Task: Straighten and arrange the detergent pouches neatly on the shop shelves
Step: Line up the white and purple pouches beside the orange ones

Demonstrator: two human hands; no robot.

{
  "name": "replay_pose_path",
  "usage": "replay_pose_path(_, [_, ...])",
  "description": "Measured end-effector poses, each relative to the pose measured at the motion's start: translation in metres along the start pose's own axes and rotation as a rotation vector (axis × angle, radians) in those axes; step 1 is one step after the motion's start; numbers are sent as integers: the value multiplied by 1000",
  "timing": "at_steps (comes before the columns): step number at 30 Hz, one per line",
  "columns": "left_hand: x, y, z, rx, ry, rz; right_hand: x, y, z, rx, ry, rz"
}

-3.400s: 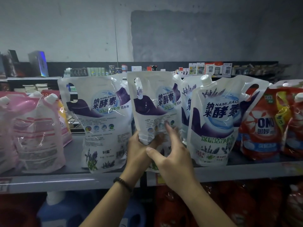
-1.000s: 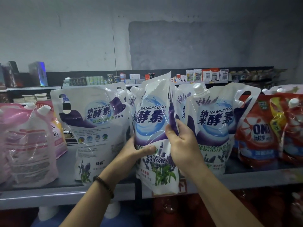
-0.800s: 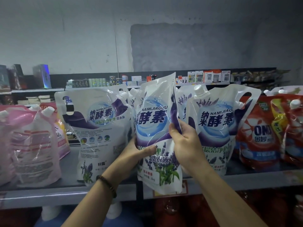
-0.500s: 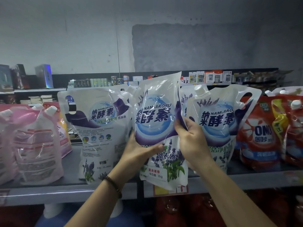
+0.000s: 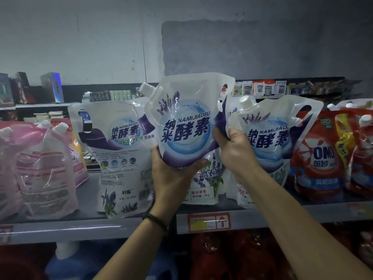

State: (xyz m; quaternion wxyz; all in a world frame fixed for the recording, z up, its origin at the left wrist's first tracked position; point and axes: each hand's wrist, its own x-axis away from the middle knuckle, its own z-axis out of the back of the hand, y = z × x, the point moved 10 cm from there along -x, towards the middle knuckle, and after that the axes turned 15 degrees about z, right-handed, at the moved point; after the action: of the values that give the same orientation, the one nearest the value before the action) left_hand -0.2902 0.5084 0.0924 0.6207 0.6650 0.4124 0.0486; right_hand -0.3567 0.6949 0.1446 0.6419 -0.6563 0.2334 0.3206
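Observation:
I hold a white and purple lavender detergent pouch [image 5: 185, 126] upright in the middle of the grey shelf [image 5: 80, 225], front label facing me, spout at its upper left. My left hand [image 5: 171, 176] grips its lower left side from below. My right hand [image 5: 234, 152] pinches its right edge. Its bottom reaches the shelf surface near the front edge; whether it rests there I cannot tell. A matching pouch [image 5: 119, 154] stands to the left showing its back label. Another matching pouch [image 5: 268, 146] stands to the right, partly behind my right hand.
Pink pouches [image 5: 42, 168] stand at the shelf's left end, red ones [image 5: 321, 156] at the right end. A price tag [image 5: 209, 222] hangs on the shelf edge. Red pouches and a blue bottle [image 5: 68, 263] fill the shelf below. A far shelf [image 5: 262, 87] carries small goods.
The held pouch has turned to face me squarely and moved back over the shelf, off the front edge it overhung before. Both hands have kept their hold.

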Motion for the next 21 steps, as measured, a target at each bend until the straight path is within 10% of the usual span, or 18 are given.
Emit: replay_pose_path(21, [4, -33, 0, -14, 67, 21, -9, 20, 9, 598, -155, -62])
